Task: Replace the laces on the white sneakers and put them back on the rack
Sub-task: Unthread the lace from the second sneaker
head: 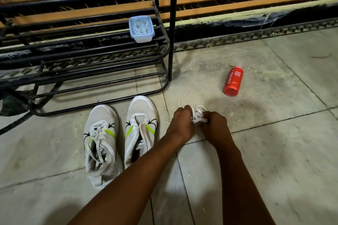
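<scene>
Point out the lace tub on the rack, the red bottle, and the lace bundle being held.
plastic tub (142, 38): head view, front wall below the rim.
red bottle (232, 82): head view, middle of the labelled side.
lace bundle (200, 113): head view, exposed white loops.

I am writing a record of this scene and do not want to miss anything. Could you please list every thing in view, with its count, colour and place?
sneakers: two, white with lime stripes, side by side on the floor before the rack
lace bundle: one, white, between both hands, one end trailing away
container: one, light blue, on a rack shelf, white laces inside
shoe rack: one, black metal, upper left by the wall
bottle: one, red, lying on the floor at right
floor: grey tiles
left hand: grips the lace bundle
right hand: grips the lace bundle
</scene>
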Motion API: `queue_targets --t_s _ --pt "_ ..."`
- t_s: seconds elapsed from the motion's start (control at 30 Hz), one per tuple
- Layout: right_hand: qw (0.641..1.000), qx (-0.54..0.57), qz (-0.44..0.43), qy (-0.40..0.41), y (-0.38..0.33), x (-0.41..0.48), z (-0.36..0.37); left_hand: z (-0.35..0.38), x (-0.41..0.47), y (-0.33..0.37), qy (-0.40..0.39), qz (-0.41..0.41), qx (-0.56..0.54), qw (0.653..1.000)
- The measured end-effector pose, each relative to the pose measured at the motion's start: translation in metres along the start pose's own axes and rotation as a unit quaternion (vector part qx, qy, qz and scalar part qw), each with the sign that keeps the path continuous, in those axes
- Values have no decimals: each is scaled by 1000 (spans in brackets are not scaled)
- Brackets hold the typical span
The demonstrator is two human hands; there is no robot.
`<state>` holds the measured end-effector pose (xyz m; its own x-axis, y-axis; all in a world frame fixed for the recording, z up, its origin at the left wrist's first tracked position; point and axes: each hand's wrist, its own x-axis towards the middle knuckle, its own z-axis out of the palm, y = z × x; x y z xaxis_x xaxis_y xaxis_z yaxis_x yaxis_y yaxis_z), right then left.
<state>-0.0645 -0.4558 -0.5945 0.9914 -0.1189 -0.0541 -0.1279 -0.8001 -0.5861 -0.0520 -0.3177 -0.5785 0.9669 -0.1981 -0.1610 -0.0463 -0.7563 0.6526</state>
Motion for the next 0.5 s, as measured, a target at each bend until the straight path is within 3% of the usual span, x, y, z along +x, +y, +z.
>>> queue_targets --t_s 0.23,0.37,0.5 --pt "995 -44 4 88 -16 -11 -9 -40 -29 -14 57 11 -27 998" --pt "992 29 10 119 -46 -23 -14 -70 -54 -24 106 11 -30 994" --pt "996 50 -44 64 -83 -47 -4 -98 -84 -43 134 24 3 991"
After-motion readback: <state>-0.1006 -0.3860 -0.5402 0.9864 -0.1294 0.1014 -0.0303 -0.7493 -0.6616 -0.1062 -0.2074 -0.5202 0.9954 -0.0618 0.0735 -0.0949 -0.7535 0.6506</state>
